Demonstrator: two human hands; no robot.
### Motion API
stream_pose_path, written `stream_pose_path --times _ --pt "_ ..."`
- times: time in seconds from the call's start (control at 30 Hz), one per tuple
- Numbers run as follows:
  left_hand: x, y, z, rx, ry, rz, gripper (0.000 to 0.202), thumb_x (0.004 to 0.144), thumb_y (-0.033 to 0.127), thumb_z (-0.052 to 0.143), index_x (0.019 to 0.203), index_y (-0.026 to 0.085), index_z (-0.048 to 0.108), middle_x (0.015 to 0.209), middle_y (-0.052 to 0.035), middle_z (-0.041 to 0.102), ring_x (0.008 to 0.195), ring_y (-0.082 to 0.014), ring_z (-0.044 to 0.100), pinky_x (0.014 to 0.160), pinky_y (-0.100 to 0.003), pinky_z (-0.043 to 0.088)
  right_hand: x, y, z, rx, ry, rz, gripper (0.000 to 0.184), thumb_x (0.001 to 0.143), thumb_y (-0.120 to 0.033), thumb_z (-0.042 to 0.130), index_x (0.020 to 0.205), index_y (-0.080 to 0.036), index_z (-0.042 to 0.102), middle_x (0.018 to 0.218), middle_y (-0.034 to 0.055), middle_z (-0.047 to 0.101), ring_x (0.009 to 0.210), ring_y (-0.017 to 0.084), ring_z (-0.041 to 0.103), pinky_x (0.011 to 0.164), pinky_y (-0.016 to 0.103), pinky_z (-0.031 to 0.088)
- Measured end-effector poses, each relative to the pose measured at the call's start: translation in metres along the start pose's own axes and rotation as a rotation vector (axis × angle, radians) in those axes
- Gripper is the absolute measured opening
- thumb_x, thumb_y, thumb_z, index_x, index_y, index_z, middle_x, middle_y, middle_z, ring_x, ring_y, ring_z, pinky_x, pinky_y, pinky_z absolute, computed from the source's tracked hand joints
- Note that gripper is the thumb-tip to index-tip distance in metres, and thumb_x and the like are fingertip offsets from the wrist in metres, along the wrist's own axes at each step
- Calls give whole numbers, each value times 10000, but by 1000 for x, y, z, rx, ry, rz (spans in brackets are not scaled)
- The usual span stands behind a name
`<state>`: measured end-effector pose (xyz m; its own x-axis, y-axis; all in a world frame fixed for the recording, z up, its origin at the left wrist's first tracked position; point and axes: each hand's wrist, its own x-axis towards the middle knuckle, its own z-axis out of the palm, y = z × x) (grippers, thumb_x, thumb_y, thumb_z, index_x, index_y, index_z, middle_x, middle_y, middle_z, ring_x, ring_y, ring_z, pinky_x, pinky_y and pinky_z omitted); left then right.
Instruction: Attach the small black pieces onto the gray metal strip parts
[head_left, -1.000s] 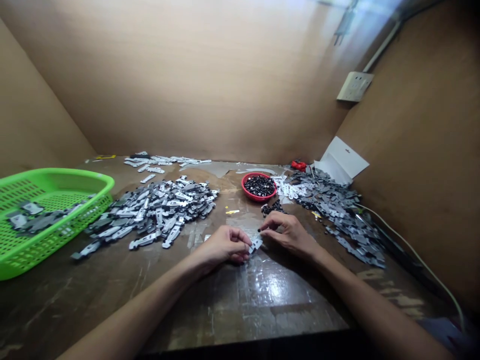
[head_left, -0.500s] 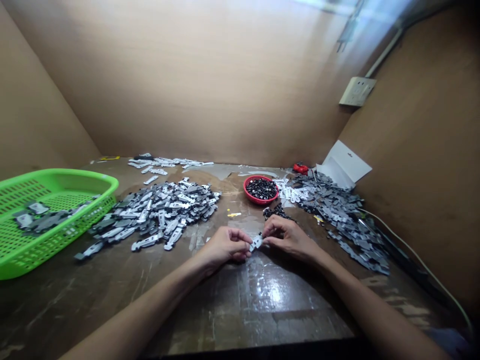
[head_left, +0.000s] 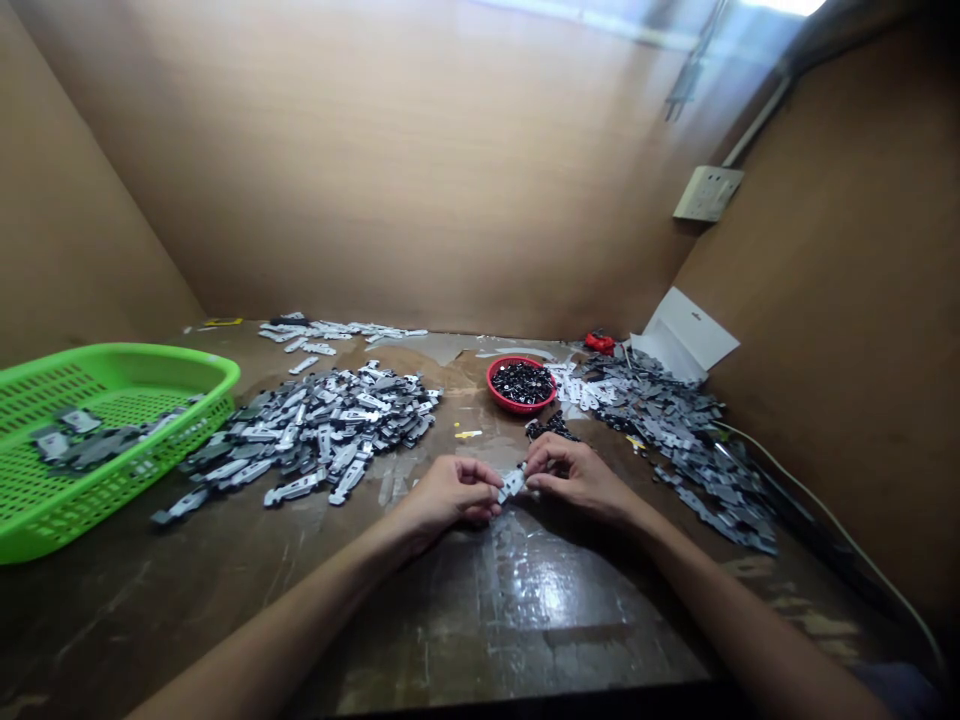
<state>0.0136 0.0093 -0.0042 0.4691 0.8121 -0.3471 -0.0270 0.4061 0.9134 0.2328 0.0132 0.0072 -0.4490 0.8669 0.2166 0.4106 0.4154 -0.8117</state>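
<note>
Just above the table, my left hand (head_left: 459,490) pinches one end of a small light-grey flat plastic part (head_left: 511,486). My right hand (head_left: 566,474) is closed at the part's other end, its thumb and forefinger at a tiny dark piece on the edge. Whether that piece is seated in the part cannot be made out. Beyond my right hand lies a small heap of black pieces (head_left: 551,426). Farther back stands a red round basket (head_left: 517,407) filled with small black-and-silver pieces.
To the left, a pile of grey-and-black parts (head_left: 322,420) sits beside a green basket (head_left: 217,385) holding several parts. Grey parts (head_left: 675,430) are heaped at right, near white pieces (head_left: 581,388), a white card (head_left: 694,335) and a cable (head_left: 832,530). A socket (head_left: 709,194) is on the wall.
The view has shifted slightly. Both hands stay nearly in place around the grey part, which has turned a little between the fingers.
</note>
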Motion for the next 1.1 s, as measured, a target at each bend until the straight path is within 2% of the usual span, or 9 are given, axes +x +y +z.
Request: stream_pose_path --times 0.1,0.17,0.27,0.43,0.63,0.93,1.1 --pt "0 0 -1 5 -7 8 245 614 234 712 804 113 614 653 -52 650 597 -105 614 564 -189 473 1 2 -1 12 62 60 141 760 -300 600 776 -163 633 843 34 604 761 139 558 687 255 442" --pt "-1 -1 -1 17 -26 14 240 622 236 705 806 113 613 647 -51 646 588 -103 608 554 -186 468 1 5 -1 66 75 154 210 778 -360 574 795 -157 622 747 18 595 643 116 539 582 228 431" --pt "-2 0 0 47 -61 12 217 642 239 689 803 114 614 665 -50 641 596 -106 612 551 -186 466 1 8 0 201 9 284 304 781 -440 551 827 -145 612 589 -17 540 472 79 461 436 188 358" --pt "-5 1 3 81 -101 23 213 649 237 681 811 114 620 695 -51 637 624 -121 622 552 -195 472 -2 7 1 325 -149 380 357 766 -477 557 842 -135 627 474 -46 495 376 56 391 387 175 276" --pt "-7 1 3 115 -140 29 223 666 244 670 834 106 621 681 -64 647 602 -112 611 566 -202 474 -3 5 -1 365 -185 390 352 739 -469 597 782 -120 619 459 -44 482 393 53 379 398 174 260" --pt "-4 -2 2 157 -158 54 255 650 269 686 833 109 610 665 -52 639 602 -130 619 577 -236 484 -4 3 -1 363 -198 417 387 715 -489 612 803 -112 615 480 -40 482 388 46 372 375 169 243" --pt "-1 -3 1 162 -137 66 233 673 254 663 844 107 604 668 -53 634 609 -130 622 591 -242 487 -3 0 -6 376 -138 416 374 741 -489 578 775 -118 604 489 -39 486 377 43 369 368 169 255"
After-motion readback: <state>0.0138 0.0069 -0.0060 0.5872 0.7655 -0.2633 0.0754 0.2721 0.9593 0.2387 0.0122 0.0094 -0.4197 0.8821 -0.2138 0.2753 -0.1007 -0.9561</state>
